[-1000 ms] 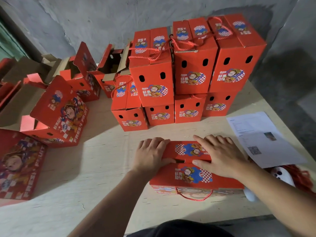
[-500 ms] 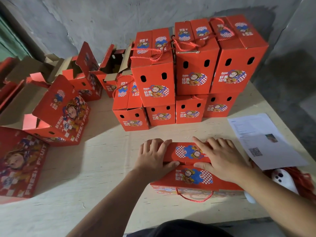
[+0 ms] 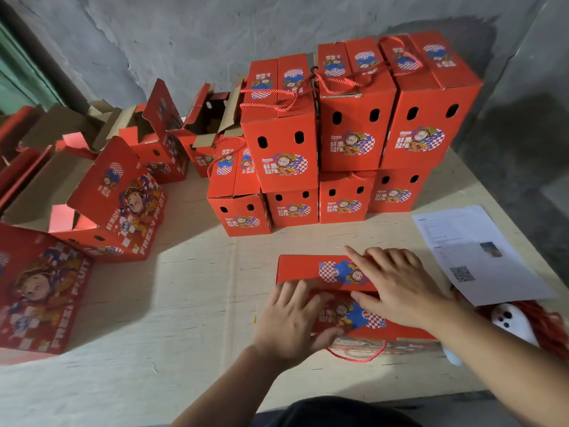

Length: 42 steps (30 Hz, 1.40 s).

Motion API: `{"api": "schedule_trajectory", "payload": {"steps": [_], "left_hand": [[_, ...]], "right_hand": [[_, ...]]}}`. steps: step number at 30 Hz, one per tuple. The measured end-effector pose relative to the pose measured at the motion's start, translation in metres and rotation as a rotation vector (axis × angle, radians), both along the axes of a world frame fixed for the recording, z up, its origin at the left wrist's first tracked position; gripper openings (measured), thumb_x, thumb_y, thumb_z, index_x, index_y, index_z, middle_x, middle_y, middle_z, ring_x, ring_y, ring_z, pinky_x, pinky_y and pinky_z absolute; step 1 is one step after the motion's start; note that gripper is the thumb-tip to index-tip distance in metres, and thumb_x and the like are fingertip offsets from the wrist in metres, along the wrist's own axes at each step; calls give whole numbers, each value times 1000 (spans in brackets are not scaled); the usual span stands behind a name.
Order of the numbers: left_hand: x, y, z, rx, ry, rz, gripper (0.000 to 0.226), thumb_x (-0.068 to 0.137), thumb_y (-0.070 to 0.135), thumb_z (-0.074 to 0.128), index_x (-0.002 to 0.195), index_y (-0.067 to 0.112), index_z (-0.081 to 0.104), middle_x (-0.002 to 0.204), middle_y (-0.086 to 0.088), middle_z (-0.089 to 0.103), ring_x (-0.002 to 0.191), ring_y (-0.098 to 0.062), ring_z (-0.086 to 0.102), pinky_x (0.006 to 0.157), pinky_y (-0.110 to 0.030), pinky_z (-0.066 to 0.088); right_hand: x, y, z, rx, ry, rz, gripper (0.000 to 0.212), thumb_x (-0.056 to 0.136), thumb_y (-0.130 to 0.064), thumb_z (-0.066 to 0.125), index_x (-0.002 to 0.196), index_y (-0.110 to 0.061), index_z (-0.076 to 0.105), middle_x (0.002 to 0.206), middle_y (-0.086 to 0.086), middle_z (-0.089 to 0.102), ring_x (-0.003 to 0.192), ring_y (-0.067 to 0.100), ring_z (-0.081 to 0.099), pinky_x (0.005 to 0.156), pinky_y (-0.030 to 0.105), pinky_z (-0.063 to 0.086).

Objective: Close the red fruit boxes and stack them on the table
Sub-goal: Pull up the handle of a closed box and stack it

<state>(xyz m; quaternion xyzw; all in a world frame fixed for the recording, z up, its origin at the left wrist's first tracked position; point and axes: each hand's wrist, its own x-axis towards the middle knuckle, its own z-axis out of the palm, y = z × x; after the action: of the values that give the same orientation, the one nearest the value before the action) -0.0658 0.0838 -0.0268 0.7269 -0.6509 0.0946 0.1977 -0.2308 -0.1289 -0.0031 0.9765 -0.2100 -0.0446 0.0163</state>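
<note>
A red fruit box [image 3: 311, 268] lies at the near edge of the pale wooden worktop [image 3: 172, 303], its two top flaps folded down and a red rope handle [image 3: 357, 357] looping out from its near side. The left hand [image 3: 292, 322] rests flat on the near flap with its fingers [image 3: 289, 292] spread and straight, gripping nothing. The right hand [image 3: 397, 285] lies flat across both flaps, fingers likewise straight and pressing down, the forefinger reaching over the far flap. Each flap carries a blue and white chequered emblem with a cartoon child's face and Chinese characters.

Behind this box stands a stack of closed boxes [image 3: 354, 140], two tiers high against the grey wall; their fronts show the same emblem with the word "GOOD" above the characters. One single closed box [image 3: 238, 198] stands at the stack's left end. Left of the stack sit several open boxes [image 3: 154, 143] with flaps raised; the nearest open box [image 3: 123, 211] reads "FRESH FRUIT" down its side, as does a flat box panel [image 3: 40, 291] further left. Right of the box under the hands lies a printed sheet [image 3: 474, 251] bearing a QR code and small text too fine to read. Just beside the sheet's near edge lies a white device [image 3: 511, 322] on a bundle of red cord [image 3: 548, 322].
</note>
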Motion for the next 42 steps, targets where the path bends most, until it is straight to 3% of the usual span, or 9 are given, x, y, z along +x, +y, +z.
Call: {"api": "schedule_trajectory", "payload": {"steps": [7, 14, 19, 24, 30, 33, 37, 40, 42], "left_hand": [[0, 4, -2, 212, -81, 29, 86, 78, 90, 51, 134, 25, 57, 135, 1, 52, 113, -25, 54, 101, -45, 47], [-7, 3, 0, 262, -144, 84, 89, 76, 89, 45, 136, 24, 53, 143, -3, 48, 119, -27, 51, 107, -44, 31], [-18, -3, 11, 329, -147, 155, 100, 65, 93, 53, 134, 21, 50, 136, -3, 49, 111, -28, 53, 99, -47, 47], [-21, -15, 20, 468, -86, 211, 93, 71, 85, 60, 135, 21, 42, 141, -5, 36, 120, -32, 41, 107, -50, 34], [-20, -6, 10, 284, -121, 186, 91, 66, 86, 66, 128, 20, 50, 130, -4, 53, 105, -29, 57, 96, -47, 49], [-14, 3, 5, 109, -86, 108, 82, 74, 84, 62, 127, 22, 52, 129, -3, 53, 106, -27, 56, 94, -43, 47], [-8, 17, 2, -36, 263, 337, 80, 89, 85, 45, 136, 20, 48, 135, -6, 47, 120, -23, 42, 102, -36, 32], [-1, 24, 0, 65, 671, 645, 87, 86, 84, 43, 148, 23, 42, 142, 0, 40, 132, -19, 36, 112, -39, 30], [3, 26, -3, 135, 1079, 636, 88, 82, 84, 48, 150, 29, 41, 146, 0, 40, 140, -20, 39, 119, -46, 36]], "right_hand": [[0, 5, -5, -33, -32, -46, 91, 91, -80, 24, 166, -32, 8, 138, 6, 46, 116, 34, 49, 103, 51, 41], [5, 6, -11, 122, 50, -99, 80, 86, -83, -6, 150, -46, -36, 165, 4, 3, 144, 37, 18, 116, 53, 7], [6, 2, -8, 108, 71, -81, 84, 85, -82, 0, 156, -44, -27, 152, -4, 29, 133, 27, 34, 109, 46, 25], [2, -17, 1, 331, 29, -58, 92, 80, -86, 29, 159, -48, 1, 153, -13, 35, 138, 19, 34, 113, 42, 31], [-12, -32, 11, 285, 84, -146, 116, 65, -108, 19, 159, -44, 1, 156, -8, 30, 138, 24, 37, 110, 42, 39], [-16, -22, 5, 209, 20, -207, 119, 63, -109, 15, 160, -38, 13, 147, -5, 29, 127, 24, 41, 98, 41, 49], [-22, -13, -4, 204, -130, -254, 109, 70, -98, 38, 156, -31, 33, 143, -2, 30, 124, 29, 44, 87, 45, 54], [-22, -12, -4, 213, -93, -250, 107, 72, -98, 32, 157, -33, 27, 143, -4, 30, 125, 26, 39, 92, 42, 52], [-20, -13, -2, 192, -19, -223, 108, 73, -98, 22, 160, -36, 14, 146, -4, 27, 128, 25, 36, 96, 41, 50]]}}
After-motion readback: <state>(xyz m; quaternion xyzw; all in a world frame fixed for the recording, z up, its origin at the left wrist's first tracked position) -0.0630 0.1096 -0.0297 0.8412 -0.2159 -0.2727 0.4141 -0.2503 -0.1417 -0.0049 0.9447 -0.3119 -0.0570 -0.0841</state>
